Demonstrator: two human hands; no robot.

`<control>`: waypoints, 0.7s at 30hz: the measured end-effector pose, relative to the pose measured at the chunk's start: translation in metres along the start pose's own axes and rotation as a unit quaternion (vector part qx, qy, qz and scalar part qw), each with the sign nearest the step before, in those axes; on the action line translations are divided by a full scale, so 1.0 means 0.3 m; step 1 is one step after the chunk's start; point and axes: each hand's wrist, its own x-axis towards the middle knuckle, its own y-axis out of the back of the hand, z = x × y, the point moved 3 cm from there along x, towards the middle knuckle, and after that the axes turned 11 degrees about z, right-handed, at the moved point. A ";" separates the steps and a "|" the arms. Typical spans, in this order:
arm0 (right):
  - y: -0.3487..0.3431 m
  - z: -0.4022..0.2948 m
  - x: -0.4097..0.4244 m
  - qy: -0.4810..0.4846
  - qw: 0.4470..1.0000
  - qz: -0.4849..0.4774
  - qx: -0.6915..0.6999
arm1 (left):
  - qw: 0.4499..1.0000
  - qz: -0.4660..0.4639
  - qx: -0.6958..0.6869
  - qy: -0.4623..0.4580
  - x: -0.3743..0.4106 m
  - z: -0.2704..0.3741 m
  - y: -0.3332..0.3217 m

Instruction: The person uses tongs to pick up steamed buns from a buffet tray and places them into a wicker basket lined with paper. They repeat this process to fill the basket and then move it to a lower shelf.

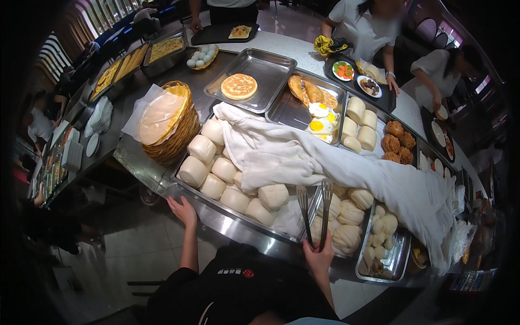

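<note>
My right hand [319, 256] grips the handle end of metal food tongs [325, 215], whose slotted tips point away from me and stand apart with nothing between them. The tongs hang over the twisted steamed rolls [350, 213] and the edge of the neighbouring pan. At the counter's front edge, my left hand [185, 212] is spread and holds nothing; it appears to rest on the metal rim [166, 185]. Plain steamed buns [213, 187] fill the large pan between my hands. A white cloth [276, 162] covers part of them and stretches right across the other pans.
Stacked wicker baskets [170, 150] lined with paper stand at left. Behind the cloth are a tray [272, 65] with a round flatbread [239, 86], fried eggs [319, 125] and browned balls [396, 142]. People with dark trays [384, 101] stand across the white counter [284, 44].
</note>
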 end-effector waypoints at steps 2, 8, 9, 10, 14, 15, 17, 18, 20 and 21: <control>-0.005 -0.004 0.009 0.030 1.000 -0.003 -0.003 | 0.995 0.017 0.069 -0.065 -0.028 -0.025 -0.042; 0.002 0.006 0.005 0.080 0.996 0.016 -0.044 | 0.991 0.011 0.066 -0.115 -0.049 -0.028 -0.061; 0.004 -0.011 0.007 0.081 0.996 0.020 -0.043 | 0.991 0.012 0.065 -0.115 -0.045 -0.030 -0.062; -0.006 -0.011 0.011 0.083 0.996 0.021 -0.040 | 0.991 0.014 0.064 -0.114 -0.041 -0.029 -0.065; -0.007 -0.010 0.013 0.087 0.995 0.020 -0.041 | 0.994 -0.001 0.057 -0.088 -0.049 -0.002 -0.050; -0.006 -0.014 0.013 0.089 0.995 0.017 -0.041 | 0.996 -0.009 0.055 -0.073 -0.049 0.004 -0.041; -0.002 -0.020 0.011 0.083 0.995 0.004 -0.059 | 0.996 0.005 0.054 -0.072 -0.047 -0.005 -0.041; -0.002 -0.022 0.010 0.079 0.995 -0.005 -0.068 | 0.996 0.012 0.056 -0.071 -0.047 -0.003 -0.027; -0.013 -0.019 0.024 0.084 0.995 -0.017 -0.052 | 0.985 -0.040 0.170 0.010 -0.015 0.049 -0.004; -0.013 -0.021 0.021 0.084 0.995 -0.035 -0.051 | 0.986 0.001 0.166 0.012 0.045 0.024 0.008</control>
